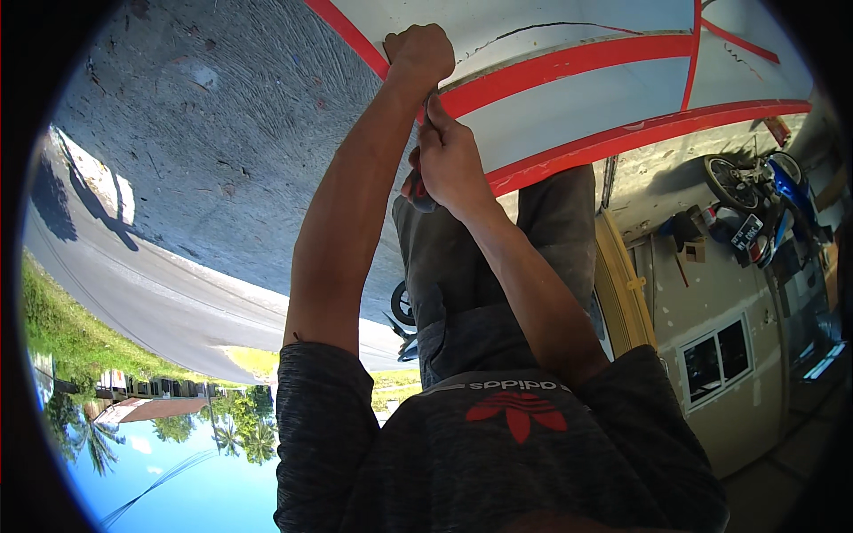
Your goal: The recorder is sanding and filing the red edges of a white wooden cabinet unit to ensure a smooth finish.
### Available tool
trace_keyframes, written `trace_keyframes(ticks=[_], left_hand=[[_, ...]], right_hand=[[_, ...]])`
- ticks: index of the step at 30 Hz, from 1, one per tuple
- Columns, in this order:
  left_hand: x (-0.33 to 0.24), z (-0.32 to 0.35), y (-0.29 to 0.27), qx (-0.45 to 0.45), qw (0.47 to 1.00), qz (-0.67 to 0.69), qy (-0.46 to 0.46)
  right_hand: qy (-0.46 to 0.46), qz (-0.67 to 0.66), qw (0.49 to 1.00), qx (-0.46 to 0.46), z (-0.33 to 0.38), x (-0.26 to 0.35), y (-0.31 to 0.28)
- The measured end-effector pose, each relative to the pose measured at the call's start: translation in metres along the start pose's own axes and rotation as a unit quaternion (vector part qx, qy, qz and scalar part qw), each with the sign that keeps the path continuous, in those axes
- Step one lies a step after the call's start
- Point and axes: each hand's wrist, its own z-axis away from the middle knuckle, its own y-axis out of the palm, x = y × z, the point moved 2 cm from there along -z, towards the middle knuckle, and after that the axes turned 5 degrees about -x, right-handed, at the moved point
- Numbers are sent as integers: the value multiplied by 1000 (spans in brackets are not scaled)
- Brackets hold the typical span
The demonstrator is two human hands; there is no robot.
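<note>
Rough concrete (213,124) runs far left. Left hand (423,51) is fisted; can't tell on what. Red-and-black tool handle (419,195) sits lower in view, wrapped by right hand (451,166); likely light, stiff, best held there. Red-edged white panel (569,98) to the right: probably rigid, bulky; take the rim.

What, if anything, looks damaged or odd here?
A jagged dark line crosses the white panel above the upper red strip, breaking its plain surface; crack or mark, I cannot tell. Pale patches also blotch the wall around the window.
</note>
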Motion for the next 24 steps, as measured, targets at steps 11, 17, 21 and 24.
trace_keyframes(ticks=[11,17,21,24], left_hand=[[6,2,2,-25,1000,0,7],[25,96,-21,-148,947,-32,283],[31,98,-19,-110,936,-54,329],[36,101,-21,-106,924,-99,355]], right_hand=[[-4,-23,999,27,2,13,-22],[-83,-35,995,-34,43,30,-118],[-143,-43,984,-98,49,22,-165],[-147,-100,978,-111,61,11,-180]])
